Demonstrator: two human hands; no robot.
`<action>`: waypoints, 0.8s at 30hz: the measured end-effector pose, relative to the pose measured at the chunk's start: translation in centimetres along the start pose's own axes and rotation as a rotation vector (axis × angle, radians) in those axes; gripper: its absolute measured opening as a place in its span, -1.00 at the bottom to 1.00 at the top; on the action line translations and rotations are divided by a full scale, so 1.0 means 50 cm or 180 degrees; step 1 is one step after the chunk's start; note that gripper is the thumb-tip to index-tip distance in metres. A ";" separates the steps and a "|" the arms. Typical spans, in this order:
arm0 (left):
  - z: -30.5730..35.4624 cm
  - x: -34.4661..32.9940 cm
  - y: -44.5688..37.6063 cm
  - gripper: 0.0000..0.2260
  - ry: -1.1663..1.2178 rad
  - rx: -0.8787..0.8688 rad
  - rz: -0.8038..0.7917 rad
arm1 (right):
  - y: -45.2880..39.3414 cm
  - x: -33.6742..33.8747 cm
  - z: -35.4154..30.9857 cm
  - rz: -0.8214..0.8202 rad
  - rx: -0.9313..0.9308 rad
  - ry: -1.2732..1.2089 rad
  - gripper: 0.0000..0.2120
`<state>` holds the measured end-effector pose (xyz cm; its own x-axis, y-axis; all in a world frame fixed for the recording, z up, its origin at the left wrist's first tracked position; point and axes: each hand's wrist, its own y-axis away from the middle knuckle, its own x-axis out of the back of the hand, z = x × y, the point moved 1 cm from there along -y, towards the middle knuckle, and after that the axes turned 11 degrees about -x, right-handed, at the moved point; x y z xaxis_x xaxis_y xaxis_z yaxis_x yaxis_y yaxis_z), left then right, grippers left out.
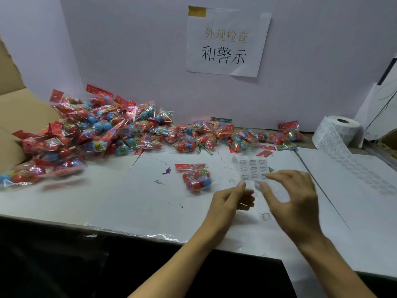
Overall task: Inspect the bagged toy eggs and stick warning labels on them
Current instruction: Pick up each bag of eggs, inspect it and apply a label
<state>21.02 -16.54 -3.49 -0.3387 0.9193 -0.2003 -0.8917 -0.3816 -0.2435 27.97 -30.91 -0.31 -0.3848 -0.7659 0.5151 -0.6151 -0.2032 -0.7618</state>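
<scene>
Head view: the white paper-covered surface (120,196) carries a big heap of bagged toy eggs (90,130) spilling from a cardboard box (15,117) at the left, with more bags strung along the back edge. A roll of labels (339,131) stands at the far right, its spent backing trailing forward. One bag of eggs (196,176) lies alone near the middle, just left of the hands. The left hand (229,203) pinches the lower edge of a small sheet of warning labels (253,169), held upright. The right hand (294,196), fingers spread and loosely curved, reaches to the sheet's right edge and grips nothing that I can make out. The step in hand looks like peeling a label; next it must be lifted free and pressed onto the lone bag.
</scene>
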 end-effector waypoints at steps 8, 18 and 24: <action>-0.003 0.007 -0.001 -0.58 0.0683 0.0107 0.0058 | 0.016 -0.024 -0.047 -0.0866 0.0053 -0.0439 -0.60; -0.018 0.009 -0.008 -0.53 0.0243 0.0068 0.0051 | 0.004 -0.010 -0.017 -0.1308 -0.1330 -0.0892 -0.91; -0.014 0.014 -0.005 -0.68 -0.0076 -0.0320 0.0285 | -0.007 -0.015 -0.040 -0.0125 -0.1080 -0.0808 -0.94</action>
<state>21.21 -15.88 -4.22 -0.4237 0.8828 -0.2030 -0.8234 -0.4688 -0.3199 27.10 -29.05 0.33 -0.2011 -0.8961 0.3958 -0.8339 -0.0554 -0.5491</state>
